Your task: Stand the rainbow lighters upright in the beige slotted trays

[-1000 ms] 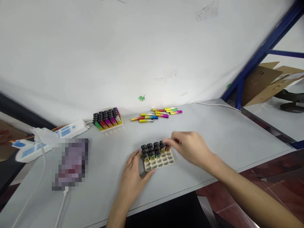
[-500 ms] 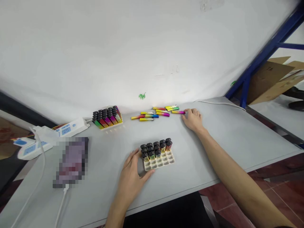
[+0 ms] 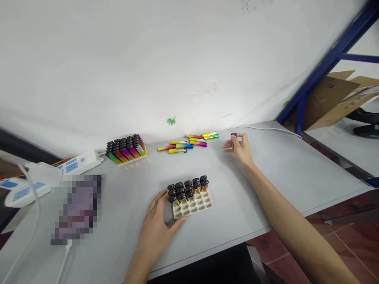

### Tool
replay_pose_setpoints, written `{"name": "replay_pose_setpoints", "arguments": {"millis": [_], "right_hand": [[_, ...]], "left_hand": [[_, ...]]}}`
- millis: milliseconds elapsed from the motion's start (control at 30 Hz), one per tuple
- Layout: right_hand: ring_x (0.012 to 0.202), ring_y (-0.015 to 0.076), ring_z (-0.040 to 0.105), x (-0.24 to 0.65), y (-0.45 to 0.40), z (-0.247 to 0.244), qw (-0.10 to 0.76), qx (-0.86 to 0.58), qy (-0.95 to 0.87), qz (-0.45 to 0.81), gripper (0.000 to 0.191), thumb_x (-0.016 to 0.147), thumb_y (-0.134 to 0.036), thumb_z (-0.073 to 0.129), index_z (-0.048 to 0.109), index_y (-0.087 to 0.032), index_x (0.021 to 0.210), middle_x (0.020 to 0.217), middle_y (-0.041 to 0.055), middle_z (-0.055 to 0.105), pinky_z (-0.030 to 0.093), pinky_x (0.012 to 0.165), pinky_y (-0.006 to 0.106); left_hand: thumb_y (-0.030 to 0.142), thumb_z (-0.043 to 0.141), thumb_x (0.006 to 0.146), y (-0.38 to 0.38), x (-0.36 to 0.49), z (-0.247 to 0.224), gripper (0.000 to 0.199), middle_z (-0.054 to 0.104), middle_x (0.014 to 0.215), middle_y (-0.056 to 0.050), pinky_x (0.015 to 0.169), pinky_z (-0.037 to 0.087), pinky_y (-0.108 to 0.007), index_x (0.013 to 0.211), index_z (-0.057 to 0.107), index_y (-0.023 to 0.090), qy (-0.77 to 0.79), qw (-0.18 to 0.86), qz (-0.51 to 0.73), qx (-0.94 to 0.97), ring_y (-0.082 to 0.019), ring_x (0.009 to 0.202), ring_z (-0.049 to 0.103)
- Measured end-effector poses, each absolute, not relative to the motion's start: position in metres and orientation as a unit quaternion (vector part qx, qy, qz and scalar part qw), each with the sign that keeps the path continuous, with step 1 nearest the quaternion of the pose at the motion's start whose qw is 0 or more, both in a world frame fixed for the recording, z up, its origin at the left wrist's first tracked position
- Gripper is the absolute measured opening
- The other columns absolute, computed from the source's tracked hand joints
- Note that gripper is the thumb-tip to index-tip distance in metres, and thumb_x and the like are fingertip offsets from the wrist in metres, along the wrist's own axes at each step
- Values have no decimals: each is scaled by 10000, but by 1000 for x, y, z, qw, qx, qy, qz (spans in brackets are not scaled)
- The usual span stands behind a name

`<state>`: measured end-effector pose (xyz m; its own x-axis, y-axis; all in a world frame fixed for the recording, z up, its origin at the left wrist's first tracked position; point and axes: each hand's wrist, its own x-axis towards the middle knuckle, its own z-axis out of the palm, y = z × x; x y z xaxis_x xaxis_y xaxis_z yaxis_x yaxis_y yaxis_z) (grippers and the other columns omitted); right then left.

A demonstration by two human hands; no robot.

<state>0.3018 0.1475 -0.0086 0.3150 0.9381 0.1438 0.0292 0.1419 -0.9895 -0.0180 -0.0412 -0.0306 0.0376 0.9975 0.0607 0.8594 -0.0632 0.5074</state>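
Note:
My left hand (image 3: 156, 225) grips the left end of a white tray (image 3: 192, 209), with the thumb at its front edge and the fingers along its side. Several black-topped lighters (image 3: 188, 189) stand upright in the tray's back rows, and its front holes are bare. Farther right, above the table, my right hand (image 3: 239, 148) is closed on a lighter (image 3: 233, 145) held upright, its purple and yellow body partly hidden by the fingers. Left of that hand, several colourful lighters (image 3: 180, 146) lie flat near the wall.
Another tray full of lighters (image 3: 126, 150) stands at the back left. Beside it are a white power strip (image 3: 71, 167) and a blurred-out device (image 3: 78, 209) on a white cable (image 3: 62, 260). A blue metal frame (image 3: 300, 112) and cardboard boxes (image 3: 328, 94) are at the right.
My right hand has picked up the purple and yellow lighter from the right end of the loose ones and turned it upright. My left hand stays at the tray. The view has shifted slightly.

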Motion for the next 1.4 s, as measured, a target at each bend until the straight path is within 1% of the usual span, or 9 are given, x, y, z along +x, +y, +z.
{"name": "replay_pose_setpoints", "arguments": {"millis": [100, 200, 267, 333, 467, 700, 933, 1233, 1400], "right_hand": [[397, 94, 366, 292, 142, -4, 611, -499, -413, 455, 353, 858, -556, 607, 391, -303, 977, 590, -107, 501, 291, 420, 205], [378, 66, 239, 285, 138, -3, 590, -475, -400, 517, 385, 859, -633, 573, 490, -260, 902, 545, -92, 415, 191, 389, 205], [379, 63, 225, 282, 137, -4, 570, -469, -387, 552, 497, 868, -707, 492, 526, -219, 779, 518, -75, 373, 182, 382, 215], [373, 63, 211, 280, 136, -6, 558, -472, -369, 574, 582, 877, -740, 428, 487, -207, 651, 478, -68, 331, 172, 377, 222], [355, 68, 175, 278, 137, -7, 552, -483, -346, 586, 546, 907, -635, 435, 414, -215, 559, 422, -71, 275, 144, 365, 228], [347, 71, 158, 275, 136, -4, 558, -494, -331, 578, 438, 891, -475, 415, 376, -224, 535, 400, -67, 263, 120, 363, 227], [350, 78, 152, 272, 134, -3, 552, -500, -344, 571, 402, 868, -475, 420, 357, -238, 550, 403, -71, 253, 117, 365, 228], [352, 71, 166, 269, 132, -5, 551, -506, -367, 553, 511, 898, -591, 421, 377, -229, 540, 418, -70, 244, 128, 377, 241], [354, 78, 156, 270, 133, -5, 539, -516, -380, 546, 464, 894, -518, 412, 343, -241, 528, 414, -68, 226, 122, 375, 243]], "left_hand": [[578, 617, 842, -41, -18, -30, 693, 500, 1490, -116, 1099, 439, -577, 1422, 423, 250, 666, 169, 203, 698, -361, 1390, 455], [576, 620, 840, -41, -18, -30, 686, 505, 1487, -115, 1101, 438, -574, 1415, 437, 249, 665, 167, 205, 698, -363, 1393, 452], [575, 626, 835, -40, -18, -30, 687, 508, 1484, -117, 1101, 439, -571, 1411, 444, 247, 665, 168, 205, 699, -366, 1393, 452], [576, 627, 834, -40, -18, -30, 694, 502, 1490, -117, 1102, 439, -570, 1417, 439, 250, 666, 170, 202, 697, -365, 1395, 450], [567, 624, 838, -41, -18, -30, 693, 497, 1496, -111, 1109, 433, -568, 1424, 432, 251, 670, 173, 200, 694, -360, 1401, 443], [533, 654, 825, -41, -17, -29, 663, 533, 1461, -108, 1096, 447, -566, 1396, 468, 252, 663, 167, 220, 696, -367, 1387, 462], [539, 655, 826, -41, -17, -29, 670, 539, 1453, -111, 1088, 450, -572, 1402, 458, 259, 662, 166, 220, 697, -367, 1380, 471], [539, 644, 836, -41, -17, -28, 671, 519, 1473, -116, 1100, 436, -565, 1408, 440, 253, 665, 167, 210, 697, -363, 1389, 459], [539, 644, 838, -41, -17, -29, 668, 529, 1462, -115, 1083, 451, -566, 1407, 439, 253, 663, 162, 213, 699, -367, 1385, 464]]}}
